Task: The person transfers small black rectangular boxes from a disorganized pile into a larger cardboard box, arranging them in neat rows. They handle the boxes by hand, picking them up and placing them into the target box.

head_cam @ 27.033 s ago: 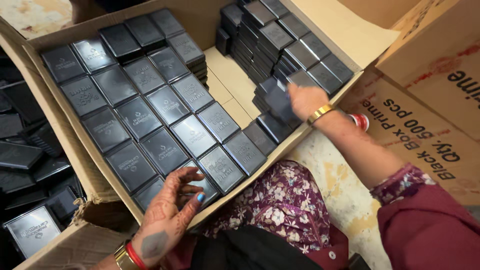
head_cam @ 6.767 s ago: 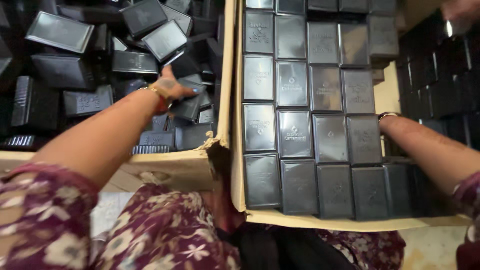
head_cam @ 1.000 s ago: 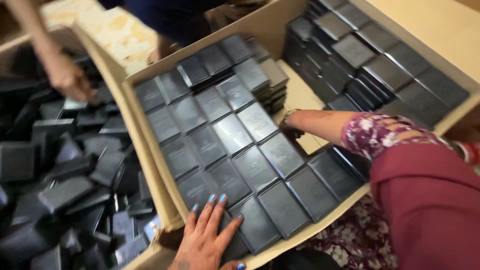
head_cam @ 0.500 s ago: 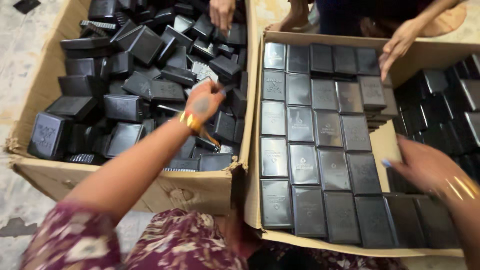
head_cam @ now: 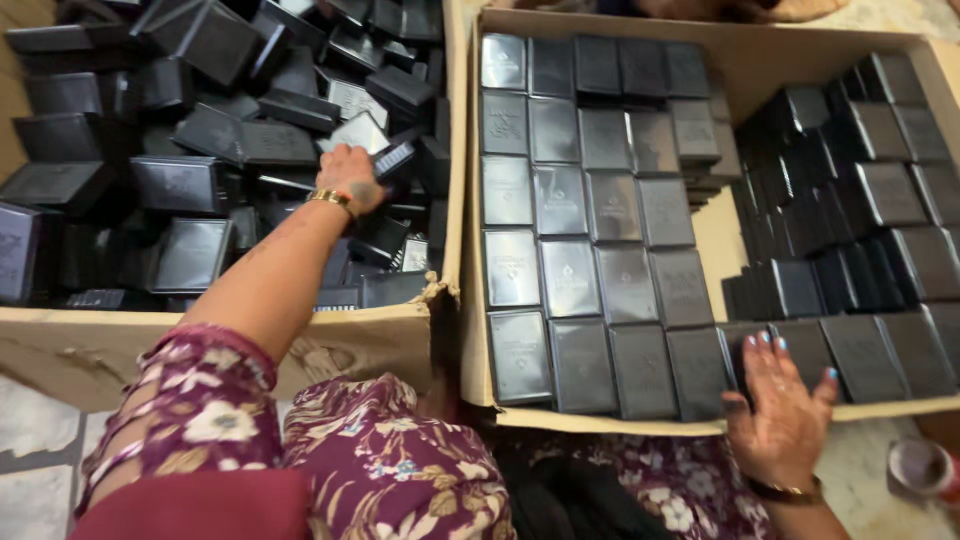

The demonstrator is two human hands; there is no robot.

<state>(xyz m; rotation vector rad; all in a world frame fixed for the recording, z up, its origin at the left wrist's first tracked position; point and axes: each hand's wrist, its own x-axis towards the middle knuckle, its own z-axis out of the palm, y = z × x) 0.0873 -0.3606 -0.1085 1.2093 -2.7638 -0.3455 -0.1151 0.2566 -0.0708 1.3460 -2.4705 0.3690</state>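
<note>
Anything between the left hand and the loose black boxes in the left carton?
Nothing visible. The left hand is already down among the loose black boxes, touching one by its fingers. The carton wall stands beside the hand, toward the packed carton.

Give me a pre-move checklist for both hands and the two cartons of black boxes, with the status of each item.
1. Left hand on a box in the loose pile: ok, fingers closed around one black box.
2. Grip secure: cannot tell, fingers partly hidden.
3. Right hand steadying the near row: ok, flat on it, holding nothing.
4. Packed rows in the right carton lying flat and aligned: ok.
5. Bare gap in the carton floor free: ok.
</note>
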